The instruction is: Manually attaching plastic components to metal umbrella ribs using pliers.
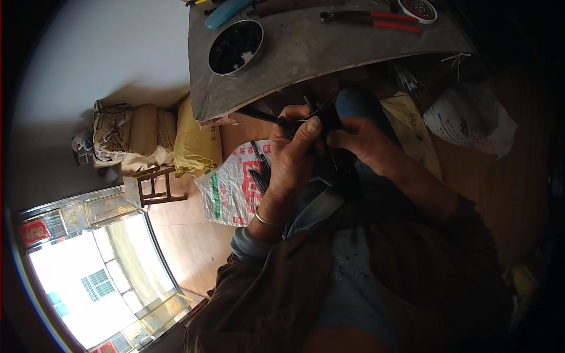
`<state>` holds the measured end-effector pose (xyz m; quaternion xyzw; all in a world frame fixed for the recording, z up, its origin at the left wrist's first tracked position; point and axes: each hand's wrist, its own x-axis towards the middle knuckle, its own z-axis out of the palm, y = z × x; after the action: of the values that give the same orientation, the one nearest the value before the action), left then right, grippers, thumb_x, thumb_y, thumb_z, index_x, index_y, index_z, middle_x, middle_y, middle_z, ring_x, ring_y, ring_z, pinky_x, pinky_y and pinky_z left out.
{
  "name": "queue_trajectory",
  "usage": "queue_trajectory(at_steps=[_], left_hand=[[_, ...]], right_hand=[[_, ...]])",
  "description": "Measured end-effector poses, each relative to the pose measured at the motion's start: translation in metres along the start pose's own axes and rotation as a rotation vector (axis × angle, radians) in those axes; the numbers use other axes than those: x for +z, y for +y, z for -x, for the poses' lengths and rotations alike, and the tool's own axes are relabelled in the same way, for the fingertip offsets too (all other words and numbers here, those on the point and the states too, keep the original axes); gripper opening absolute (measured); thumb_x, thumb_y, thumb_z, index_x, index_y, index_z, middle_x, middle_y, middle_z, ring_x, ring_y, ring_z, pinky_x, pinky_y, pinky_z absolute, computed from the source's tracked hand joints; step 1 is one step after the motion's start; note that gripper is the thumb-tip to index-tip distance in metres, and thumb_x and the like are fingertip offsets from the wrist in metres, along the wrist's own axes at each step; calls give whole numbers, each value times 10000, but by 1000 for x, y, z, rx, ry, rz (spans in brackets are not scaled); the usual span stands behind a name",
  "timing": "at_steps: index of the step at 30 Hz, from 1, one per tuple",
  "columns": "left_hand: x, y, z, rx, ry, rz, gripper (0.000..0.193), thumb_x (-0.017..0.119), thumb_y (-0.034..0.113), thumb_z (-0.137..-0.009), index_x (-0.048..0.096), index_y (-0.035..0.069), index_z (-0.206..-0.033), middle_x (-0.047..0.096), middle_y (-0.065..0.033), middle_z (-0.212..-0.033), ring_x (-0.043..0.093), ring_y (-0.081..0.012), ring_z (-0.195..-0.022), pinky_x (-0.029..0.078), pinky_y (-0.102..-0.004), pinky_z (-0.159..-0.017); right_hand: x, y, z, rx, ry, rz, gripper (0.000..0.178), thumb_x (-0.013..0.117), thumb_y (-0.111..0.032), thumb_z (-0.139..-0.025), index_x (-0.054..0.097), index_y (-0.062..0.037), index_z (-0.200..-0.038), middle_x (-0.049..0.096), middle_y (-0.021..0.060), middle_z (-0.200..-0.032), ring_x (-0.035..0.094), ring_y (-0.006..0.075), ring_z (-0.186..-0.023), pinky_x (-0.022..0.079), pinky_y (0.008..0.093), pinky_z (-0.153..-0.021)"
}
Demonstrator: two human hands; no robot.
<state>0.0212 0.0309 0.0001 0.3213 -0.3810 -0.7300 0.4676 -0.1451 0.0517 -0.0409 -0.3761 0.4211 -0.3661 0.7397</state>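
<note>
In front of my lap, my left hand [296, 140] is closed around a black rod-like piece [258, 114], which sticks out to the left past my fingers. A thin, light strand or wire shows by the left thumb. My right hand [368, 144] has its fingers curled against a dark black piece [331, 120] between the two hands. Shadow hides its exact kind and how the parts join. Several black rods [259, 167] lie on a white printed sack [229, 188] to the left of my left forearm.
Ahead stands a grey table [288, 59] with a metal bowl [263, 44] of black pieces, red-handled pliers [394, 22] and a small round dish [432, 17]. A white plastic bag [471, 120] sits at right. Left are stacked sacks [141, 132], a yellow sack [197, 144] and a wooden stool [162, 188].
</note>
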Motion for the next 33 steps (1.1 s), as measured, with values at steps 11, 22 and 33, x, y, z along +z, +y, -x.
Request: queue_trajectory(at_steps=[11, 22, 33], left_hand=[[-1, 4, -2, 110, 90, -252, 164, 635, 128, -895, 610, 25, -1020, 626, -6, -811, 560, -46, -709, 469, -197, -624], [-19, 24, -35, 129, 165, 28, 451, 458, 389, -988, 520, -3, -1202, 502, -10, -724, 447, -98, -638, 395, -237, -616], [-13, 39, -68, -171, -343, -23, 454, 540, 292, -961, 480, -17, -1289, 633, -99, -990, 619, -197, -964, 478, -342, -890]], right_hand=[[25, -24, 3, -394, 74, -98, 364, 692, -65, -844, 482, 2, -1135, 597, 73, -994, 609, 111, -862, 517, 251, -792], [29, -23, -4, -396, 79, -155, 380, 621, -53, -876, 461, -3, -1217, 591, 63, -800, 565, 111, -612, 480, 252, -556], [31, -28, -1, -336, 111, -96, 172, 600, -105, -890, 525, -19, -1018, 555, 49, -738, 542, 120, -588, 464, 270, -539]])
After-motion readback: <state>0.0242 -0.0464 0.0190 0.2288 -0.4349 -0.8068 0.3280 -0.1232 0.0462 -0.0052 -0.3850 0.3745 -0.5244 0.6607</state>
